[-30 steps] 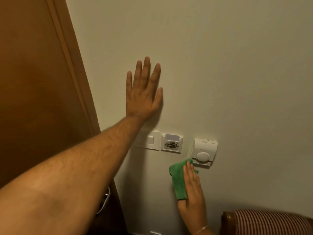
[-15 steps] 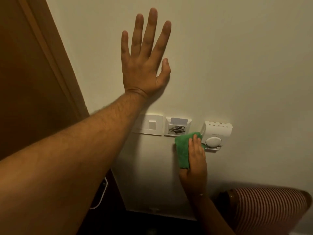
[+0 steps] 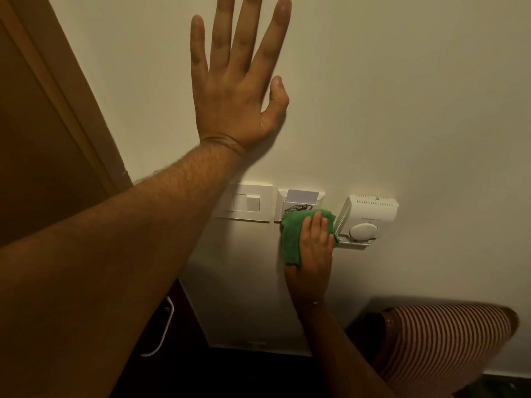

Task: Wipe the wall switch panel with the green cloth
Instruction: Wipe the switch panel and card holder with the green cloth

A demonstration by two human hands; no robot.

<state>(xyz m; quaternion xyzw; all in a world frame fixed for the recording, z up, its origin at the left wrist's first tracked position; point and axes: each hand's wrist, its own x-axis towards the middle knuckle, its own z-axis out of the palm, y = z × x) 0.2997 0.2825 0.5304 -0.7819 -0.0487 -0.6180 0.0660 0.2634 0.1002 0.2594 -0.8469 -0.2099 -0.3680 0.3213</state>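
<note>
My left hand (image 3: 238, 90) lies flat on the pale wall, fingers spread, above the white switch plate (image 3: 248, 202). To the right of that plate sits a card holder (image 3: 298, 201) with a card in its slot. My right hand (image 3: 314, 248) presses the green cloth (image 3: 293, 234) flat against the wall, over the card holder's lower edge and beside the white thermostat (image 3: 369, 218). My left forearm hides the switch plate's left end.
A brown wooden door and frame (image 3: 57, 124) fill the left side, with a metal door handle (image 3: 163, 331) low down. A chair back with red and white stripes (image 3: 442, 340) stands against the wall at the lower right.
My right hand has slid the cloth up the wall, from below the thermostat onto the card holder's lower edge. The camera has come closer; my left hand stays on the wall.
</note>
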